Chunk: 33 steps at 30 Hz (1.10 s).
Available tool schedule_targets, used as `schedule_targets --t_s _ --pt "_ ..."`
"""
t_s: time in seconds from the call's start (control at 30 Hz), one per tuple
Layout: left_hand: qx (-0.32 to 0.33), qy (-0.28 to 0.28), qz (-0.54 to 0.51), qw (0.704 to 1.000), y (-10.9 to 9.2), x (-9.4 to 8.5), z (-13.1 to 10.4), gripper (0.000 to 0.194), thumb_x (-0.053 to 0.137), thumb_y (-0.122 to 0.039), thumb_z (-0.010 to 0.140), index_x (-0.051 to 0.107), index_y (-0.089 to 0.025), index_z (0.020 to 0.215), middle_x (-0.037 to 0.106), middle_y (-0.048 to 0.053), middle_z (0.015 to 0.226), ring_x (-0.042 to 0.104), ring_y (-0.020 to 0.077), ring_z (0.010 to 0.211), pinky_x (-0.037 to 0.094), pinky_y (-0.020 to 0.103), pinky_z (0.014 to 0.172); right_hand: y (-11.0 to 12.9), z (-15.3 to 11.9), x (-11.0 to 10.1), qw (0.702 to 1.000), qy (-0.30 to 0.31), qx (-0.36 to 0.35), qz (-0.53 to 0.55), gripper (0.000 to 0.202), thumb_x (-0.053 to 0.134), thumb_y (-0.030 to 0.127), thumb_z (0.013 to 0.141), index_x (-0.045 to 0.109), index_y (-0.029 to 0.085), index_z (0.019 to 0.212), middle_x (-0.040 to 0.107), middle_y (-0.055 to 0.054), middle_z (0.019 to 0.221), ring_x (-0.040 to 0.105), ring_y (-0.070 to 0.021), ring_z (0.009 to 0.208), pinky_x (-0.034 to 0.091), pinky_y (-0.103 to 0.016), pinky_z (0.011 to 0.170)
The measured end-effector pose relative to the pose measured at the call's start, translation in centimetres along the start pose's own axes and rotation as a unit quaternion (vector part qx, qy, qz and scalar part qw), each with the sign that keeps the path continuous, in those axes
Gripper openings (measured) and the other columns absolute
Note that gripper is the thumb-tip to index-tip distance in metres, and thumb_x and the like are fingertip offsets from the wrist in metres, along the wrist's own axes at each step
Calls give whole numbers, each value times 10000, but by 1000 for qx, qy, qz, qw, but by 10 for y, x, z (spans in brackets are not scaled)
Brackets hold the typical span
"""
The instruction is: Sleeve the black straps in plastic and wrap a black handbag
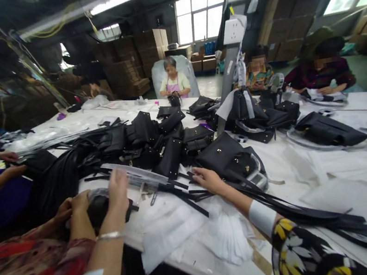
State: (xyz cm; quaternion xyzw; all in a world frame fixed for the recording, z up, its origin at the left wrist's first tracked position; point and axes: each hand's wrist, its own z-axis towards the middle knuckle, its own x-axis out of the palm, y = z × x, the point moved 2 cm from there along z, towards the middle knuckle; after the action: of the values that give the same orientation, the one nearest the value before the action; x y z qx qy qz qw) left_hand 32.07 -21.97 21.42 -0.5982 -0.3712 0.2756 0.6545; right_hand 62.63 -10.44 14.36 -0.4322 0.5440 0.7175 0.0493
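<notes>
A long white bench (201, 268) runs across the frame, with a heap of black handbags (143, 130) along its middle, perhaps gathered there so that people on several sides can reach it. Right of centre lies a larger black flap handbag (216, 153), gold-coloured fittings upward, probably turned so to keep the hardware off the surface. A bundle of long black straps (309, 217) trails toward the lower right, loosely together, likely to limit tangling. White sheets (167, 229) fan out near the lower-centre edge, seemingly kept handy. The short black straps (195, 206) lie at mid-frame between the wearer's two hands, just above those sheets. The right hand (209, 180) comes in from the lower right, forearm slanting up and leftward, palm turned down beside the flap handbag; its fingers (199, 171) are curved and slightly parted by the strap ends, and whether they pinch one I cannot tell. The left hand (118, 188) rises steeply from the lower left, wrist braceleted, near a clear plastic strip (137, 176); it is blurred, so its grip cannot be told.
</notes>
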Motion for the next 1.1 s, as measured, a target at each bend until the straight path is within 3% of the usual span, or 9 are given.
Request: schedule_targets --t_s 0.13,0.27,0.37,0.47,0.6,0.77,0.87,0.97,1.1 --pt "-205 146 7 968 94 -3 -123 294 715 -279 784 690 -145 1044 628 154 1241 632 278 1069 511 402 897 -69 -59 -14 994 -33 57 -88 280 488 198 908 676 107 1095 685 -133 1141 600 -238 1097 410 -321 998" --pt "-333 147 13 931 169 -14 -227 297 746 -329 744 726 -153 981 662 159 1189 659 263 1027 518 331 840 -110 -88 -20 975 -80 107 -176 334 476 198 915 612 88 1200 612 -175 1243 507 -292 1191 351 -393 1030" --pt "-381 154 26 912 197 -20 -266 372 774 -414 692 735 -166 967 670 156 1179 659 270 1031 513 331 829 -122 -78 -22 964 -89 133 -213 358 484 247 924 594 104 1233 626 -191 1195 525 -318 1144 382 -426 964" --pt "-387 192 42 901 202 -17 -277 469 783 -497 643 735 -175 982 666 153 1188 650 280 1047 507 347 847 -124 -63 -29 965 -75 128 -217 284 548 274 897 669 158 1126 674 -153 1072 569 -299 1073 401 -392 926" --pt "-346 210 51 913 182 5 -271 475 749 -502 690 717 -163 1021 668 158 1181 654 269 1028 499 344 855 -107 -65 -41 980 -58 78 -175 308 543 321 907 658 189 1161 660 -124 1118 598 -264 1052 419 -348 922" --pt "-356 229 -37 905 146 57 -266 369 674 -354 835 649 -173 1155 633 149 1249 648 223 1048 513 271 805 -61 -111 -32 997 13 11 -76 321 619 347 868 662 222 1160 680 -84 1150 613 -247 1080 431 -321 936" --pt "-374 201 -135 895 132 81 -265 289 616 -272 891 626 -165 1160 641 139 1235 642 207 1076 526 279 856 -37 -146 -18 997 83 0 1 307 664 342 834 682 256 1128 739 -44 1003 674 -223 945 471 -293 841" --pt "-371 149 -176 900 126 85 -259 206 547 -201 929 630 -130 1104 681 136 1143 671 182 1012 546 273 851 -31 -178 -17 984 153 16 89 258 586 326 887 683 249 1114 750 0 808 693 -153 705 497 -238 700" --pt "-352 91 -187 913 121 66 -244 235 425 -217 982 627 -116 1048 712 126 1027 698 163 918 566 262 797 -45 -223 -38 964 191 69 175 306 455 369 946 693 179 977 728 -21 751 649 -122 581 496 -219 581"
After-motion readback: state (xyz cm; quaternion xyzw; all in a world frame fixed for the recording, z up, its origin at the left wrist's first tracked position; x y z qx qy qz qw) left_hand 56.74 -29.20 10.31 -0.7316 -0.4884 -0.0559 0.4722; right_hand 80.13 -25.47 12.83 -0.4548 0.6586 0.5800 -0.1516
